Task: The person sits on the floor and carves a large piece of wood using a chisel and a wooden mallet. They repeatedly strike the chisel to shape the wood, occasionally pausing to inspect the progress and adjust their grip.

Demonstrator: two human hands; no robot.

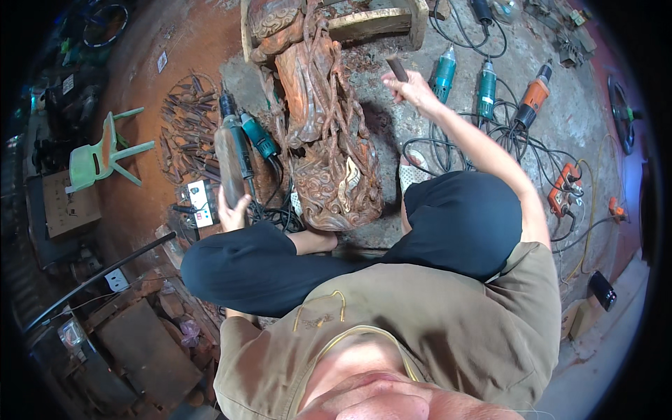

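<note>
Between my knees lies a large reddish-brown wood carving [301,105], deeply cut with swirls and twisted stems. A pale carved patch [348,180] shows near its lower end. Left of it, my left hand [232,211] is closed round the lower end of a long flat wooden mallet [228,157]. My right hand [414,92] is off the carving's right side, its fingers closed on a short dark stick-like tool [397,68]. That tool's far tip is too small to make out. Neither hand touches the carving.
Many carving chisels [187,122] lie piled at left, near a green rotary grinder [259,134]. More green grinders [486,91] and an orange one [533,96] lie right among tangled cables. There are an orange power strip [562,189], a wooden frame [371,24] and a pale green chair [94,161].
</note>
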